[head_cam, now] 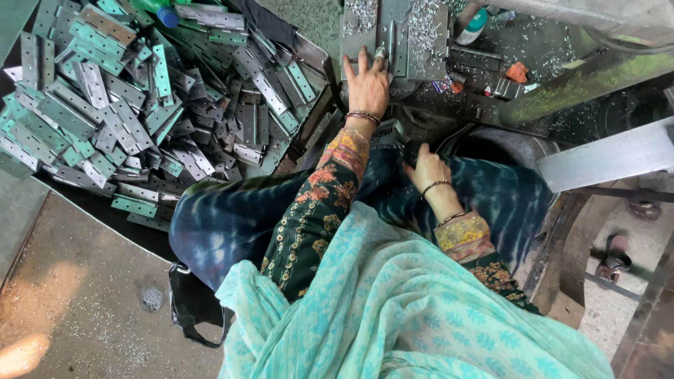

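Workshop floor, hinge heap (140,105) upper left; left hand (366,84) flat, fingers spread, pressing a hinge (393,42) on the machine bed (428,56) upper centre, clamping step judged in hand; right hand (428,170) curled at centre, grip unclear; alignment needed next.

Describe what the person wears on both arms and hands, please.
The left arm has a dark green sleeve with floral embroidery and an orange-pink patterned cuff. The right arm has the same sleeve and cuff. The left hand and right hand are bare, with thin bangles at both wrists.
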